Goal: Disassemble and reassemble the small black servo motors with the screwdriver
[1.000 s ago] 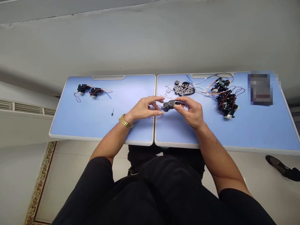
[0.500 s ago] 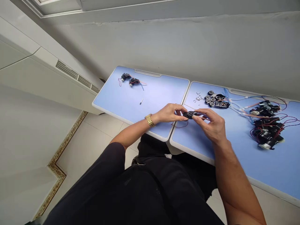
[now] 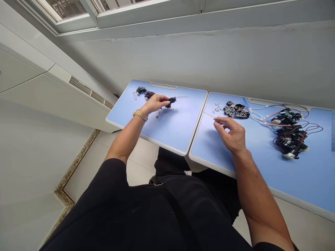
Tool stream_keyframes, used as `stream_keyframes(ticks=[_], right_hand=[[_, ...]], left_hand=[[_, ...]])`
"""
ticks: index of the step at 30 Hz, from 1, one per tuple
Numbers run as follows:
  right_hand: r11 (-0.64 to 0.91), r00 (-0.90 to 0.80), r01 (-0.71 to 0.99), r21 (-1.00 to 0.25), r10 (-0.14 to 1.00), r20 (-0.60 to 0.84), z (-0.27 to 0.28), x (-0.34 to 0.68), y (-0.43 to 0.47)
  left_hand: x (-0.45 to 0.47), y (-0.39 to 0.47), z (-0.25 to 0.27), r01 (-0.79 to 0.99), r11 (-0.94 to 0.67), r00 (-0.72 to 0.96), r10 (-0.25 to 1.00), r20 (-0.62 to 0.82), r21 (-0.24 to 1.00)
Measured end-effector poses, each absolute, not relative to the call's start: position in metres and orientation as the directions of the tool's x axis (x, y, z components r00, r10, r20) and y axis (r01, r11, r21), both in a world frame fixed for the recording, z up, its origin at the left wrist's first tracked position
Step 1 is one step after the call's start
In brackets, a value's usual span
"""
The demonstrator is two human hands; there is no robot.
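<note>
My left hand [image 3: 157, 103] is over the left table, its fingers closed on a small black motor unit [image 3: 172, 100] with trailing wires. The unit is held just above the tabletop, and the fingers hide part of it. A small pen-like stick [image 3: 158, 114] lies below this hand. Over the left part of the right table, my right hand [image 3: 231, 134] has thumb and forefinger pinched at the end of a thin metal rod [image 3: 208, 115], which looks like a screwdriver shaft. Its handle end is hidden by the hand.
Two similar black units [image 3: 141, 90] lie at the left table's far corner. Loose screws [image 3: 217, 109] are scattered beside black housings with round silver parts [image 3: 230, 111]. A pile of wired black units [image 3: 290, 134] lies further right. A gap [image 3: 197, 125] separates the tables.
My left hand has carried the black unit away from my right hand, to the left and farther back over the left table. My right hand stays near its place with the rod.
</note>
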State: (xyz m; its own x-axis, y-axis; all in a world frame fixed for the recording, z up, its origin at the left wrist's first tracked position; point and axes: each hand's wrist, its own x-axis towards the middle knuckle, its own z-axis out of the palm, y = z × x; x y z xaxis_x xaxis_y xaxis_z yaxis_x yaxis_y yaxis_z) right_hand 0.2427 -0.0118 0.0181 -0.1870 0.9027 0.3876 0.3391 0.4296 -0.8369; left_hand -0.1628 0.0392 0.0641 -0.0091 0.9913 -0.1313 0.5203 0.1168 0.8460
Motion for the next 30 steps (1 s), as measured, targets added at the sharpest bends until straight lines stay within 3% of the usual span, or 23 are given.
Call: stream_keyframes(ticks=[7,16,19,24,30], right_hand=[[0.426,-0.177,0.338,-0.839,0.905,0.388,0.016,0.243,-0.009],[0.432,-0.188,0.322,-0.843,0.901,0.390,0.018,0.243,-0.010],[0.424,-0.188,0.324,-0.846,0.905,0.381,0.018,0.244,-0.010],[0.408,-0.190,0.319,-0.856,0.912,0.364,0.017,0.244,-0.011],[0.425,-0.189,0.281,-0.861,0.904,0.384,0.016,0.241,-0.010]], left_hand=[[-0.183,0.088,0.069,0.514,0.353,-0.196,0.936,-0.294,0.782],[-0.189,0.110,0.067,0.696,0.389,-0.261,0.920,-0.292,0.603],[-0.191,0.113,0.066,0.810,0.338,-0.275,0.941,-0.199,0.478],[-0.185,0.105,0.071,0.959,0.241,-0.254,0.964,0.076,0.146],[-0.173,0.095,0.070,0.996,0.081,-0.082,0.997,0.006,0.019]])
